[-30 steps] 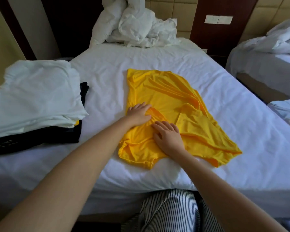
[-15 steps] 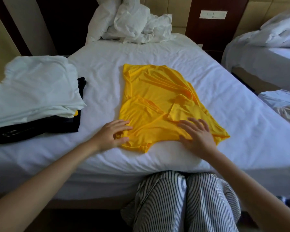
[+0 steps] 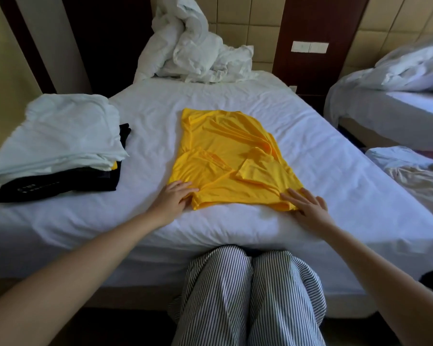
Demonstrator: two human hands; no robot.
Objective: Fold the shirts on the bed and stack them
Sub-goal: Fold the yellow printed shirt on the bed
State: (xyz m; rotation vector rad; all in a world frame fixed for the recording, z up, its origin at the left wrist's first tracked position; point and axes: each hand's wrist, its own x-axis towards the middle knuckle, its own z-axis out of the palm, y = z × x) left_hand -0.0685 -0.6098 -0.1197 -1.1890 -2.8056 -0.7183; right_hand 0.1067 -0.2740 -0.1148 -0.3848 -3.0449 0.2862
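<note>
A yellow shirt (image 3: 225,156) lies on the white bed (image 3: 335,171), folded into a long strip with both sleeves turned inward. My left hand (image 3: 174,197) rests flat at the shirt's near left corner, fingers touching the hem. My right hand (image 3: 306,204) lies flat with spread fingers on the near right corner. At the bed's left edge sits a stack of folded shirts (image 3: 60,143): white on top, a bit of yellow showing, black at the bottom.
A crumpled white duvet (image 3: 198,51) is piled at the head of the bed. A second bed (image 3: 395,101) stands to the right, with more pale laundry (image 3: 415,171) beside it. My striped trouser legs (image 3: 248,295) press against the bed's near edge.
Both hands slid apart from the shirt's middle to its near corners, smoothing it flat. The sleeves now lie folded in and the shirt is tidier.
</note>
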